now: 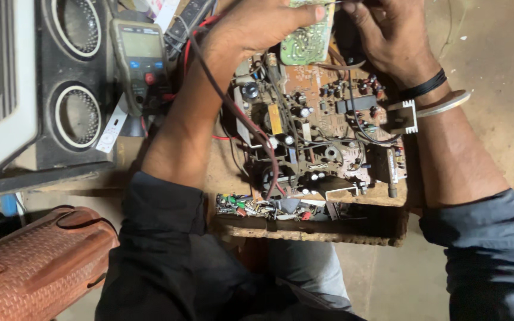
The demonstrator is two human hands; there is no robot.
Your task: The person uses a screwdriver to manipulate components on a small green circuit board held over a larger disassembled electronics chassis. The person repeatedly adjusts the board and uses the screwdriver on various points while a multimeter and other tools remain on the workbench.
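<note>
**Small green board held over the big board**

I see a small green board (306, 37), pale green with fine traces, tilted up just above the far edge of the big brown board (322, 128), which is crowded with capacitors, coils and wires. My left hand (257, 27) has its fingers (307, 13) closed on the small board's top edge, thumb side pressed against it. My right hand (391, 32) sits just right of the small board, fingers curled together near its upper corner; I cannot tell what they pinch. Both forearms reach across the big board, the left crossing its left side, the right along its right edge with a bangle (444, 102) and black band (423, 86) at the wrist. A multimeter (141, 59) lies left of the big board.
</note>
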